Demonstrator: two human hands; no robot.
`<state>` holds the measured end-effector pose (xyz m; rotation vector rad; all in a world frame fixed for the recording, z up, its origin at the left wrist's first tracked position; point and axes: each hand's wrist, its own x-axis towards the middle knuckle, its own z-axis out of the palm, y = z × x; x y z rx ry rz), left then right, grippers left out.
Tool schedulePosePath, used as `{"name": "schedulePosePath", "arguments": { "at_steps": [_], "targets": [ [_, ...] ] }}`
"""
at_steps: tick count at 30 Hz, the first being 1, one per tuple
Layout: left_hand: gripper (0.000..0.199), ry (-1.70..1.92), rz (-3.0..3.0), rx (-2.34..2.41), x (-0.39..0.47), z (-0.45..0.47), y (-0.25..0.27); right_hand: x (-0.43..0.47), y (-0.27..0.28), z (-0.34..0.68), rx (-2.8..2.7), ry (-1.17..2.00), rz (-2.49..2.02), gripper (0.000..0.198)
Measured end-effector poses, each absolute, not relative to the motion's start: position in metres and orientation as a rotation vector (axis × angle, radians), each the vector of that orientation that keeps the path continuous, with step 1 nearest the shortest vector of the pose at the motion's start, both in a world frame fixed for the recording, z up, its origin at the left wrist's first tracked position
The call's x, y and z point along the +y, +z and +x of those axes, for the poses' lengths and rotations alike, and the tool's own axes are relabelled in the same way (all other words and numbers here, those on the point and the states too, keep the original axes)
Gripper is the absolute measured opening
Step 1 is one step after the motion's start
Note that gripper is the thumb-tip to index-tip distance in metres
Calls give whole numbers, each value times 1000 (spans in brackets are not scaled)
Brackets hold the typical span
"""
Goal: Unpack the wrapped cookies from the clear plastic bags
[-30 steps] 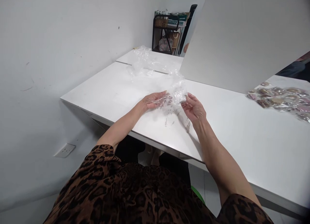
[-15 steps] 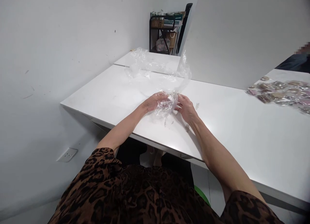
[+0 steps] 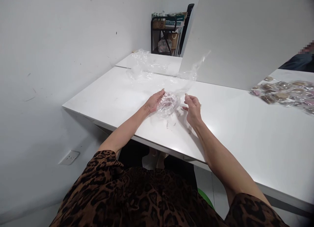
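My left hand [image 3: 155, 102] is closed on the left side of a clear plastic-wrapped bundle [image 3: 168, 102], crinkled and shiny with a pinkish tint inside. What the wrap covers cannot be made out. To the right of the bundle, slightly apart from it, my right hand [image 3: 193, 108] is pinched with thumb against fingers. A thin pale strip shows between this hand and the bundle, but what the fingers grip is too small to name. Loose clear plastic film [image 3: 187, 78] stretches up from the bundle, one end pointing to the upper right.
More crumpled clear film [image 3: 141, 65] lies farther back on the white table [image 3: 98, 93]. Several small scraps [image 3: 167, 124] sit near my hands. Many wrapped pieces [image 3: 287, 93] are spread at the right, by a person's dark clothing [image 3: 300, 63]. A grey panel [image 3: 235, 40] rises behind.
My right hand has moved right, away from the bundle, fingers now pinched. The loose film's end has swung up and right. My left hand still holds the bundle, whose pinkish side now shows more.
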<state>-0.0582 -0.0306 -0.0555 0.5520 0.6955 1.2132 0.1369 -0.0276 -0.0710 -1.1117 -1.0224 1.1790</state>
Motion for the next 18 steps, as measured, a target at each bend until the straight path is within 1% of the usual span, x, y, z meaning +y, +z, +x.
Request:
{"name": "schedulePosePath", "arguments": {
  "at_steps": [2,5,7,9,13,16,18],
  "targets": [
    [23,1237,647,716,-31,-56,-57,-37,-67,135,-1182,1052,-1093,43],
    [23,1231,786,714,-34,-52,-59,-51,-62,132,-1428,976,-1052,43],
    [24,1213,845,709,-36,-50,-59,-56,-62,130,-1499,948,-1054,42],
    [24,1202,878,716,-37,-49,-58,-53,-64,130,-1465,951,-1054,37],
    [27,1249,772,742,-33,-53,-57,-37,-66,136,-1164,1128,-997,27],
    [29,1360,576,737,-27,-60,-56,-25,-62,146,-904,1300,-975,24],
    [35,1439,470,721,-24,-67,-56,-20,-58,153,-801,1391,-994,23]
  ]
}}
